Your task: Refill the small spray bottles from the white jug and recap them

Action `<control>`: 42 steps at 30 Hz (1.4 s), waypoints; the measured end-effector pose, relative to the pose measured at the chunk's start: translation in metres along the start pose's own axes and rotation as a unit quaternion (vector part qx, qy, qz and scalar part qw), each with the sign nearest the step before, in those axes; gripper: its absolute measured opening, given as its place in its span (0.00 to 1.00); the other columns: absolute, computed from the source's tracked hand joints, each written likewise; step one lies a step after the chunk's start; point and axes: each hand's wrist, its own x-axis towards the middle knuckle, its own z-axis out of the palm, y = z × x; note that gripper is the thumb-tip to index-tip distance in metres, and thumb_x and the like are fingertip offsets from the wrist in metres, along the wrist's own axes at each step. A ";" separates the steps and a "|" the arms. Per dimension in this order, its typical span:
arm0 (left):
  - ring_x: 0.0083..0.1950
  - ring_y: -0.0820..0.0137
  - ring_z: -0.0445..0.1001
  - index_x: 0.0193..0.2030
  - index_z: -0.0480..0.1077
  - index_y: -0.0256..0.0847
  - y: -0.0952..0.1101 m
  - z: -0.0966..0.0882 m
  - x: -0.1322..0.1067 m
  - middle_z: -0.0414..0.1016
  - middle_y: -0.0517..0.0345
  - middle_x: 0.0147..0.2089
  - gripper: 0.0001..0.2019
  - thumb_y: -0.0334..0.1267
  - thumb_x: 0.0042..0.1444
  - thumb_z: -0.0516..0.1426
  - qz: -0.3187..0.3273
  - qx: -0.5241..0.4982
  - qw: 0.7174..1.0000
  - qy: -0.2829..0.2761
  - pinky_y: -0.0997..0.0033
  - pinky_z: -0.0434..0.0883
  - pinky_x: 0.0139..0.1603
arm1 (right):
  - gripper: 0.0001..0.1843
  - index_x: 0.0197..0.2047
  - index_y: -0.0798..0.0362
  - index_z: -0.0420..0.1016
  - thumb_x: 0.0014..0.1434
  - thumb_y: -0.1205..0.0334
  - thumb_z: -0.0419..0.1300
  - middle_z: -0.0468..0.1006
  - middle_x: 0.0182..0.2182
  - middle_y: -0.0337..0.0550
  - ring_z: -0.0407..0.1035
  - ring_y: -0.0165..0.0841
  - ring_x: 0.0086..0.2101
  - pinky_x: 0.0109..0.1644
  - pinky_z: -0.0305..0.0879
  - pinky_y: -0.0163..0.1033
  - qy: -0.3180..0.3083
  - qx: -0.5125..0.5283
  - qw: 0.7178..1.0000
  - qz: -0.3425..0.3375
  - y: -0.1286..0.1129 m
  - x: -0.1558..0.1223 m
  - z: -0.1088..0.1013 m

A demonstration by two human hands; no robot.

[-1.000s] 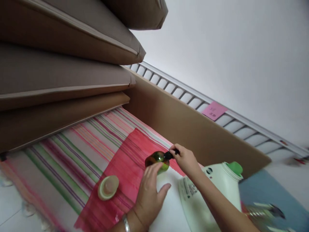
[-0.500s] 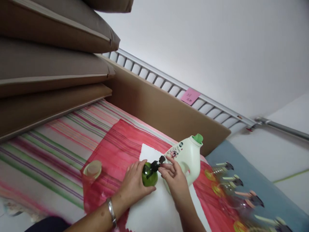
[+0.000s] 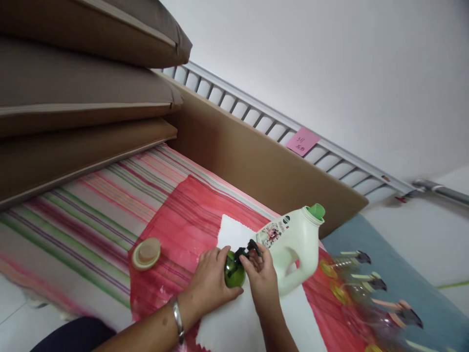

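Fingers of my left hand [image 3: 210,276] wrap round a small round green spray bottle [image 3: 234,275]. At its top, my right hand [image 3: 263,274] pinches the black spray head [image 3: 250,249], which sits tilted toward the upper right. Whether the head is fastened to the neck is hidden by my fingers. Just behind my right hand stands a pale green detergent jug [image 3: 298,254] with an open neck and a green spout. A white cloth [image 3: 229,322] with a zigzag edge lies under both hands.
A cream cap [image 3: 146,254] rests on the red plastic sheet [image 3: 172,230] at left. Several clear spray bottles [image 3: 351,288], blurred, lie at right. Stacked brown cushions [image 3: 88,88] rise at the left; a brown board [image 3: 256,156] and a radiator [image 3: 227,102] stand behind.
The view has shifted, so the scene sits slightly differently in frame. My right hand has turned a little on the black spray head; my left hand keeps its hold on the green bottle.
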 end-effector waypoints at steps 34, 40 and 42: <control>0.54 0.53 0.64 0.61 0.55 0.41 0.006 -0.006 -0.001 0.66 0.46 0.54 0.41 0.47 0.39 0.64 -0.009 -0.013 1.000 -0.019 0.50 0.59 0.57 | 0.52 0.67 0.47 0.42 0.46 0.52 0.66 0.73 0.44 0.44 0.66 0.39 0.48 0.56 0.58 0.49 -0.018 0.082 0.996 0.037 -0.012 -0.004 -0.007; 0.55 0.52 0.64 0.60 0.56 0.43 0.008 -0.008 -0.003 0.66 0.46 0.54 0.41 0.46 0.37 0.65 -0.003 -0.006 1.000 -0.027 0.49 0.60 0.56 | 0.49 0.65 0.50 0.49 0.44 0.54 0.67 0.71 0.30 0.35 0.69 0.37 0.39 0.52 0.63 0.47 0.005 0.024 1.000 0.017 -0.016 -0.006 -0.004; 0.55 0.52 0.63 0.61 0.55 0.42 0.008 -0.008 -0.004 0.66 0.45 0.54 0.42 0.46 0.37 0.65 -0.007 -0.009 1.000 -0.028 0.48 0.60 0.56 | 0.48 0.65 0.50 0.48 0.45 0.54 0.67 0.73 0.33 0.38 0.69 0.38 0.42 0.54 0.60 0.48 0.009 0.048 0.999 0.005 -0.024 -0.005 -0.006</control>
